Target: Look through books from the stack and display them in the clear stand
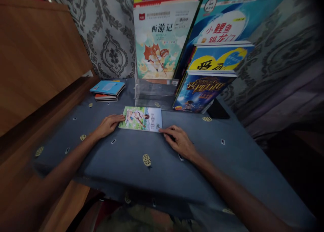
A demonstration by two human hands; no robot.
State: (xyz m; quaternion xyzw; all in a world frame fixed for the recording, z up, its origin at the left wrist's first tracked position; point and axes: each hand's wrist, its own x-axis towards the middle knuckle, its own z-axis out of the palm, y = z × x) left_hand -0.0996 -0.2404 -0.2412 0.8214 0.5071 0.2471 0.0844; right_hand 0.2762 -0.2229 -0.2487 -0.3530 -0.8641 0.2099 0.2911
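Note:
A small book point(140, 119) with a green and light-blue illustrated cover lies sideways on the dark blue-grey tablecloth point(121, 168). My left hand point(109, 125) rests at its left edge, fingers stretched out and their tips touching the cover. At the lower right corner, my right hand point(179, 141) touches the book with an extended index finger, the thumb apart beneath it. Neither hand is wrapped around the book. Just behind it stands a clear acrylic rack point(154, 98), with a large pale-green book point(164, 39) upright in it.
More books stand at the right of the rack, including a dark blue book point(202, 92) and a yellow-and-blue book point(217, 58). A stack of books point(108, 88) lies at the back left. Beside the rack is a flat black object point(218, 110). A wooden panel point(40, 53) borders the left.

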